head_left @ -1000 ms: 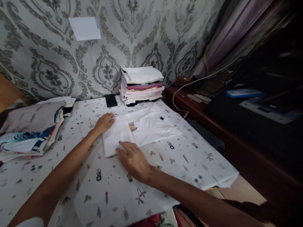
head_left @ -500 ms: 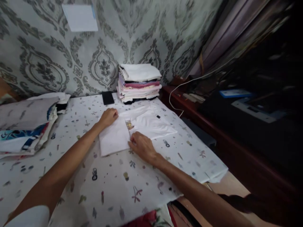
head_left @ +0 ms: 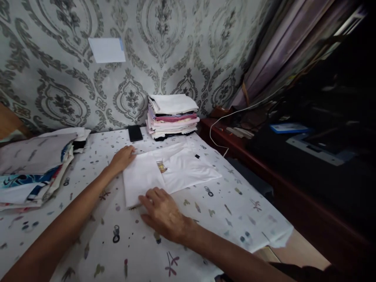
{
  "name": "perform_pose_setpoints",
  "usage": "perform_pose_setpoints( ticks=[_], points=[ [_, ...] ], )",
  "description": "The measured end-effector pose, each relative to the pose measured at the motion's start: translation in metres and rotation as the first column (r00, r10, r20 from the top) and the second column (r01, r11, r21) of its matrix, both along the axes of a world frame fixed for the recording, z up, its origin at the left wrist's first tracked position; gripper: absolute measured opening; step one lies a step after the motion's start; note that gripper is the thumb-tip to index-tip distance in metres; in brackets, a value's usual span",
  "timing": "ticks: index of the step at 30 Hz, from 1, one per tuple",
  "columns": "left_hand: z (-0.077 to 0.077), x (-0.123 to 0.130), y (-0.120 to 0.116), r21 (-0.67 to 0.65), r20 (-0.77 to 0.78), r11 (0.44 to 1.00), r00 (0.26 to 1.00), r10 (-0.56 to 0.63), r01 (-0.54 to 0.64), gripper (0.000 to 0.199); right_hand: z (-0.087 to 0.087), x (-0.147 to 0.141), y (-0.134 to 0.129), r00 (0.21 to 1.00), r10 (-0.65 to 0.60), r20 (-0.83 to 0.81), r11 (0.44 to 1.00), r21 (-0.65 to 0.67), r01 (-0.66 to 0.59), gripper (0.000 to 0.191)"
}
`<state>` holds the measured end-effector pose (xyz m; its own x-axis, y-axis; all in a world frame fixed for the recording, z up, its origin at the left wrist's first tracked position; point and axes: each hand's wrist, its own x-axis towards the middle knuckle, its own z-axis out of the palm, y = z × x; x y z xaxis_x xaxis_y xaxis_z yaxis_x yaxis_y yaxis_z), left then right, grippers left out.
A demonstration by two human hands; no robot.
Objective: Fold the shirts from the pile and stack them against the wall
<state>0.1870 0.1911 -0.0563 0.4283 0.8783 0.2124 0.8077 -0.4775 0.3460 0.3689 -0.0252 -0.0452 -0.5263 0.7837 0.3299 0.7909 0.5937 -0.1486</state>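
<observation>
A white shirt (head_left: 188, 164) lies partly folded on the patterned bed sheet (head_left: 117, 254), its left portion turned over into a flat panel. A small brownish-yellow print and a black square show on it. At the shirt's far left corner, my left hand (head_left: 123, 158) has its fingers bent and pressed together on the fabric; the fingertips are partly hidden. My right hand (head_left: 161, 213) is over the near edge of the folded panel, thumb apart from the fingers, with the fingertips touching or just above the cloth.
Folded clothes (head_left: 173, 121) form a neat stack against the wallpapered wall, with a black phone (head_left: 135, 133) to its left. Another clothes pile (head_left: 38, 156) lies at far left. A dark reddish table edge (head_left: 282, 180) runs along the right, and a white cable (head_left: 217, 122) hangs over it.
My left hand has shifted left along the shirt's far edge to its corner. My right hand has moved left and nearer, its fingers now spread apart. The view has tilted up slightly.
</observation>
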Motion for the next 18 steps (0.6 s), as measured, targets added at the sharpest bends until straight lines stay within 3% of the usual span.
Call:
perform_pose_setpoints(
  ticks=[4, 8, 14, 18],
  points=[
    [0.005, -0.023, 0.004, -0.154, -0.005, 0.983, 0.995, 0.095, -0.095, 0.02, -0.002, -0.025, 0.005, 0.991, -0.037, 0.126, 0.999, -0.007, 0.039, 0.012],
    [0.011, -0.023, 0.01, -0.303, 0.053, 0.947, 0.99, 0.13, -0.108, 0.026, 0.002, -0.034, 0.013, 0.977, -0.04, 0.212, 0.998, -0.034, 0.048, 0.015],
    [0.022, -0.016, 0.0, -0.387, 0.207, 0.922, 0.973, 0.101, -0.014, 0.029, 0.01, -0.026, 0.014, 0.986, -0.137, 0.098, 0.981, -0.125, 0.149, 0.016],
    [0.037, -0.034, -0.02, -0.469, 0.409, 0.882, 0.897, 0.168, 0.049, 0.035, 0.027, -0.027, 0.004, 0.991, -0.127, -0.046, 0.978, -0.173, 0.117, 0.011]
  ],
)
